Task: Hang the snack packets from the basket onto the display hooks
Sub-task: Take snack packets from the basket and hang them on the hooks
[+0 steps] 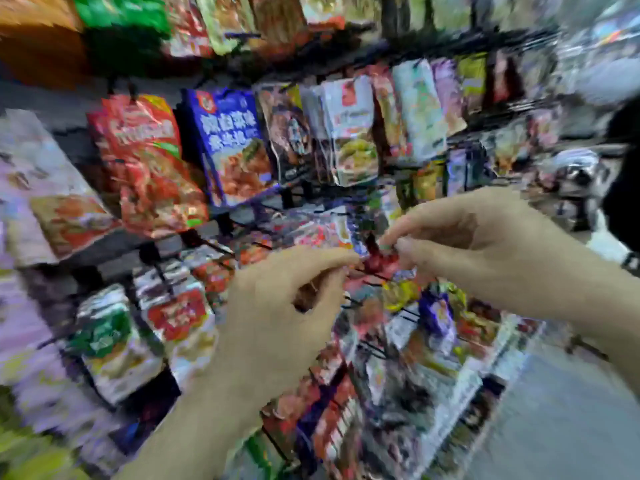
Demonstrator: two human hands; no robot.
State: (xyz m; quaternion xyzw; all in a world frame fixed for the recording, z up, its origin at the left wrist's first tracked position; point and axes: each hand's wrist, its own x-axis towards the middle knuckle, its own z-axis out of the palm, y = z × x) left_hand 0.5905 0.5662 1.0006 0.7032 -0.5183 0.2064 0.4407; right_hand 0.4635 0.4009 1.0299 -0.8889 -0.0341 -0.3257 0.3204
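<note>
While the whole view is very blurry, a big red bag (149, 161) can be seen hanging on the left side of the rack. Just beside it, to its right, hangs a blue bag (232, 143) with white letters. Under these two bags, thin black hooks (211, 242) stick out from the rack. Next comes the left hand (277, 306), reaching up from the bottom. Its thumb and first finger are pressed together on the left end of a small red snack packet (377, 261), and its other fingers are curled in. The packet sits in the middle, between both hands, close in front of the lower rows of bags. Whether it is on a hook cannot be told. Higher up hangs a white bag (353, 133). The right hand (485, 244) comes in from the right side. Its fingertips pinch the right end of the same packet, with the rest of its fingers bent.
</note>
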